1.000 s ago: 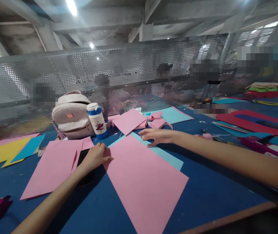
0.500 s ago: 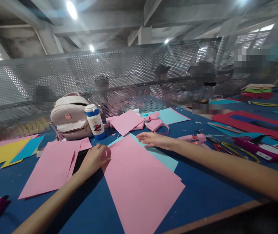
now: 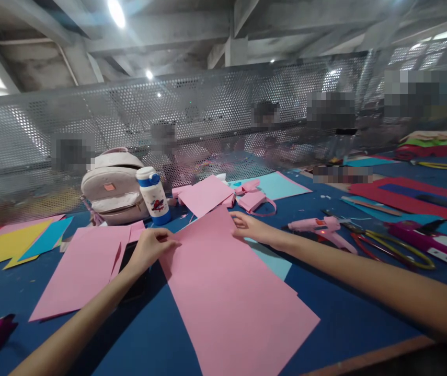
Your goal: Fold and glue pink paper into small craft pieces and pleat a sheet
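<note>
Pinching the pink sheet (image 3: pixel 227 292) at its far edge with both hands: clamping the left hand (image 3: pixel 150 249) on the far-left corner, closing the right hand (image 3: pixel 249 228) on the far-right side. Holding that edge slightly off the blue table (image 3: pixel 344 324) near its middle, leaving the near corner lying towards the front edge, partly over a light-blue sheet (image 3: pixel 276 261). Seemingly lifting the paper to reposition it — calling next for level, matched grips, steering clear of the glue gun (image 3: pixel 317 227) off to the right.

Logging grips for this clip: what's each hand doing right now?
Left hand: closed on pink sheet, left edge.
Right hand: closed on pink sheet, far edge.
</note>
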A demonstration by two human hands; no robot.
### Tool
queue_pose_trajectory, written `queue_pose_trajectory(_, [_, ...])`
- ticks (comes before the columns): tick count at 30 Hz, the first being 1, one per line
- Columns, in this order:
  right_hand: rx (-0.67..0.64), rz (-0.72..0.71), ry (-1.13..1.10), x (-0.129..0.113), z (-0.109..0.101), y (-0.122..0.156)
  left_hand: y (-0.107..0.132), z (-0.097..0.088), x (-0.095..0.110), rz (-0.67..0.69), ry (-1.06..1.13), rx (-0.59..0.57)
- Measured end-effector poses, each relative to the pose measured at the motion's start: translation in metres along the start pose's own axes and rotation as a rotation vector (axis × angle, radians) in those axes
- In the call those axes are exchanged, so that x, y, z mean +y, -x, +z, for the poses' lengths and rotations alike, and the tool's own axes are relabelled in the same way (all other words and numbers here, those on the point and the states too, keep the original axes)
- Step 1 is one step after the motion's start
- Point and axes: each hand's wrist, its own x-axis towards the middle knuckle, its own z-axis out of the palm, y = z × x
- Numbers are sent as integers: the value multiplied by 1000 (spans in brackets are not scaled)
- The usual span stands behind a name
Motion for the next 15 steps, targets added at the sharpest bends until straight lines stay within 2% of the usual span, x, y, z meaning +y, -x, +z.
queue_pose_trajectory(7, [-35, 49, -48, -6, -7, 14, -10, -6, -15, -142, 348, 136])
queue_pose_trajectory(11, [-17, 76, -124, -8, -2, 20, -6, 0, -18, -249, 582, 105])
queue_pose_trajectory(15, [40, 40, -203, -17, 10, 27, 9, 14, -5, -310, 774, 6])
